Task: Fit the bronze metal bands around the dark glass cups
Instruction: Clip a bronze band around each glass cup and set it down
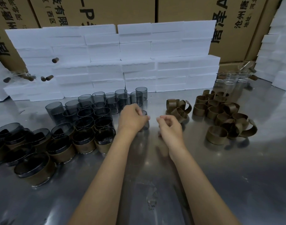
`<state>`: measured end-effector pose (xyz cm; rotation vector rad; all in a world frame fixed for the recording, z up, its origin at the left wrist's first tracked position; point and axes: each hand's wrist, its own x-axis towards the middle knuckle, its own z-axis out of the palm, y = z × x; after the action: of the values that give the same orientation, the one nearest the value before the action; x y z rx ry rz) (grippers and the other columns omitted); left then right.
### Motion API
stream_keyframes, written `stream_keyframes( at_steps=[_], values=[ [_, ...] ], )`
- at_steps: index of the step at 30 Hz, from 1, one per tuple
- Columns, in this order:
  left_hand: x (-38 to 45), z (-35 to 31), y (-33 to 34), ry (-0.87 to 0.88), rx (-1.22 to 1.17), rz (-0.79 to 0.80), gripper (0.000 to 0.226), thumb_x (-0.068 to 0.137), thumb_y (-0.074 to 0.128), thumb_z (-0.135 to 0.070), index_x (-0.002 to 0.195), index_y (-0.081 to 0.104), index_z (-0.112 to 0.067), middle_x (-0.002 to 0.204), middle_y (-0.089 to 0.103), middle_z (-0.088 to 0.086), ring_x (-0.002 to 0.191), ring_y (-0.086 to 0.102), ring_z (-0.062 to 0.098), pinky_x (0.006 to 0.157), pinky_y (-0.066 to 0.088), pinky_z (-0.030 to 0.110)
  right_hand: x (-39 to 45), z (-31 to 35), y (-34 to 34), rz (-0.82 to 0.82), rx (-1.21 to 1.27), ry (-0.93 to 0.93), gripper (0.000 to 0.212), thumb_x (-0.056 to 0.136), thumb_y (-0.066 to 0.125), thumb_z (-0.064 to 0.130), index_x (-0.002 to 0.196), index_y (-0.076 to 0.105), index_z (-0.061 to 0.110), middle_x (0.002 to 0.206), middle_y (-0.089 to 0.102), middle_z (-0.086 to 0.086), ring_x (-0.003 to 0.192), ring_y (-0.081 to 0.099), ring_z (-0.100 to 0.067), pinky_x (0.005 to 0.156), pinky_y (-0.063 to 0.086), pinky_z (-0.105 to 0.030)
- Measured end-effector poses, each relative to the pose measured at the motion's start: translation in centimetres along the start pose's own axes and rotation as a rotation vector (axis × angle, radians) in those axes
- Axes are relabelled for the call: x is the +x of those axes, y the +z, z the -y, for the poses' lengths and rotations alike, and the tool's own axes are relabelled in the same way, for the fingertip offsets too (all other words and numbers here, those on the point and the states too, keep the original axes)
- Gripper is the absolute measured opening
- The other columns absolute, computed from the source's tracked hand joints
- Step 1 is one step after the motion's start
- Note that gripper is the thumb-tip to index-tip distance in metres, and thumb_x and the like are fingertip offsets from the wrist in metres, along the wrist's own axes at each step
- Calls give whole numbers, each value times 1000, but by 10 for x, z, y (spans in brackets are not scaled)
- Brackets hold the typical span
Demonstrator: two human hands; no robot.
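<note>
Dark glass cup (144, 120) — upright on the steel table (220, 176), mostly hidden behind the left hand (132, 118), whose curled fingers grip it. Right hand (169, 125) just beside, loosely curled, holding nothing. Bronze bands (220, 116) heaped right; banded cups (61, 150) left.

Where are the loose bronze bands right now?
In the head view, the loose bronze bands lie heaped on the metal table, right of both hands, before the white foam blocks.
</note>
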<state>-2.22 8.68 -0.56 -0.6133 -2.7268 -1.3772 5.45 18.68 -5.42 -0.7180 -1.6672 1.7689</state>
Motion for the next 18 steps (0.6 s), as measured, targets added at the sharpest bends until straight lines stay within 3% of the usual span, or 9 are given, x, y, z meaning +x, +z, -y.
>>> stream_keyframes(
  at_steps=[1,3,5,7,9,11,13,16,18],
  values=[
    [-6,-2,-3,-25,-178,32,31,79,86,-21,86,57,-16,105,65,5,99,62,22,71,46,25,0,3,-2,-9,57,35,14,96,70,30,102,63,21,103,66,-2,88,62,-16,84,54,-36],
    [-16,-6,-10,-81,-503,156,50,66,94,-21,100,58,-15,112,70,5,104,67,19,80,51,23,0,9,-6,3,147,106,32,92,71,46,108,63,20,104,69,-3,85,65,-14,78,56,-32],
    [-24,-4,-10,-108,-709,265,63,56,92,-20,109,58,-16,118,70,9,103,71,22,89,56,30,-1,16,-9,70,207,186,44,89,71,54,114,64,18,109,73,-9,94,71,-22,89,57,-41],
    [-29,0,-5,-112,-879,311,63,56,88,-13,112,57,-13,114,69,14,92,72,18,85,58,27,-3,19,-15,257,291,249,44,90,69,58,110,69,19,109,74,-13,102,73,-31,94,57,-47],
    [-32,6,0,-117,-1034,324,61,61,85,-9,115,57,-11,108,69,13,85,73,15,75,57,23,-8,21,-23,470,317,281,50,91,62,64,110,75,19,110,75,-16,95,74,-32,81,60,-39],
    [-34,12,5,-118,-1122,328,62,66,87,-8,120,57,-11,107,73,12,86,73,17,72,58,24,-11,22,-28,583,259,281,69,91,54,72,123,72,14,111,75,-20,89,75,-32,70,61,-33],
    [-34,15,8,-125,-1177,303,61,71,88,-13,124,58,-13,110,74,12,91,73,18,74,59,26,-12,23,-25,587,201,269,80,89,48,77,126,68,9,107,76,-22,84,76,-30,64,60,-30],
    [-33,16,14,-125,-1088,185,52,76,82,-25,122,60,-16,122,72,11,110,70,19,88,57,27,-14,20,-17,457,112,225,84,91,41,78,119,66,3,92,78,-22,72,76,-29,57,60,-29],
    [-31,17,18,-93,-952,85,42,82,81,-28,118,62,-17,121,71,8,114,68,20,99,52,31,-12,17,-10,353,35,181,83,95,34,77,104,69,1,81,77,-21,64,75,-29,53,60,-29]
  ],
)
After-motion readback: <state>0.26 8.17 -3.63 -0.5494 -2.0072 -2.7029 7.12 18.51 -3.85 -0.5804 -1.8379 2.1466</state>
